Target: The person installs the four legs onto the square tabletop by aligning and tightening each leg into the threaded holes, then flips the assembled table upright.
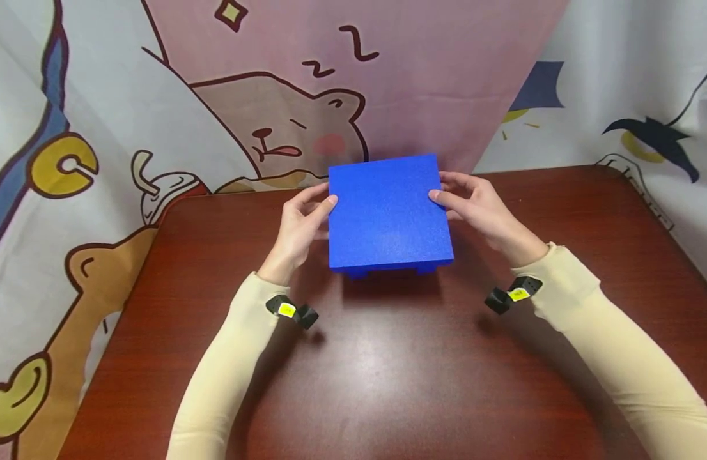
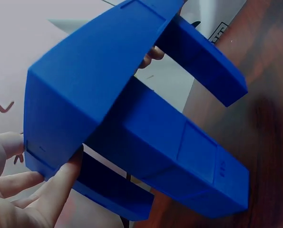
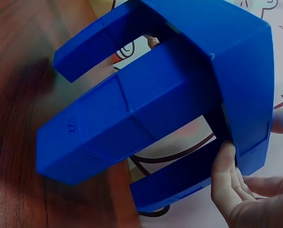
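Observation:
A small blue stool (image 1: 390, 212) with a square top and stout legs is tilted in the head view, its top turned toward me. My left hand (image 1: 300, 227) grips the left side of the top, thumb on the upper face and fingers at the edge. On the opposite side, my right hand (image 1: 484, 214) holds the edge in the same way. Both wrist views show block-like legs (image 2: 198, 161) slanting toward the table, with shadows apart from some leg ends, so the stool appears lifted. In the head view the top hides most of the legs.
A glossy reddish-brown table (image 1: 365, 377) lies under the stool. Behind it and along the left hangs a cartoon-printed curtain (image 1: 445, 57), close to the stool's far side. Small black cameras (image 1: 290, 311) sit on both wrists over cream sleeves (image 1: 215, 390).

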{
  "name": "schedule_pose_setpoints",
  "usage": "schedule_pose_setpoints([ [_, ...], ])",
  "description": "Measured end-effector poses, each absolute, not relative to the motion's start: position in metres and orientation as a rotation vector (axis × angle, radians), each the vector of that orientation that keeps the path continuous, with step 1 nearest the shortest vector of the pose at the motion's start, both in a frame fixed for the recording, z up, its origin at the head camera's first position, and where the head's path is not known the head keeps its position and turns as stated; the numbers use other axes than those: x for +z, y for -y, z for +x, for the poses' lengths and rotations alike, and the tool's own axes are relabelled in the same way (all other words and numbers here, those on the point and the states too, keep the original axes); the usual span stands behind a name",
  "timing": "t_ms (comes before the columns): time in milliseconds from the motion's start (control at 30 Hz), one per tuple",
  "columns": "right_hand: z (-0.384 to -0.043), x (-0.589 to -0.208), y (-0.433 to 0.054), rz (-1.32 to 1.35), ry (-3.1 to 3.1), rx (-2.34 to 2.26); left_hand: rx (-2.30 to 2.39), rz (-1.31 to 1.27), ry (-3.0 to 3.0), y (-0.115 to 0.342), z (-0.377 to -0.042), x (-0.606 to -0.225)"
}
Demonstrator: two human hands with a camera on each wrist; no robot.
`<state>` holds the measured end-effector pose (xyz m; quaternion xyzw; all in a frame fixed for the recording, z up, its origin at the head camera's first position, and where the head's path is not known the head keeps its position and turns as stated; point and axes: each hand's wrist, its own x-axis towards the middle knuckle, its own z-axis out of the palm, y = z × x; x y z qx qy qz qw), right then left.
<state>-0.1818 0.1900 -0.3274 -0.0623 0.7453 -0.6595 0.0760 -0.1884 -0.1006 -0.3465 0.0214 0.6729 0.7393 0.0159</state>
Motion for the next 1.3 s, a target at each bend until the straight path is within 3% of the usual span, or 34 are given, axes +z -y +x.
schedule_pose_setpoints([
  [700, -0.214, -0.353, -0.187, 0.021, -2.097, -2.112, 2.26, -0.073, -2.076, 0.096, -0.23, -0.36],
  [1300, -0.226, -0.36, -0.19, 0.025, -1.981, -2.206, 2.215, -0.061, -2.066, 0.101, -0.241, -0.362],
])
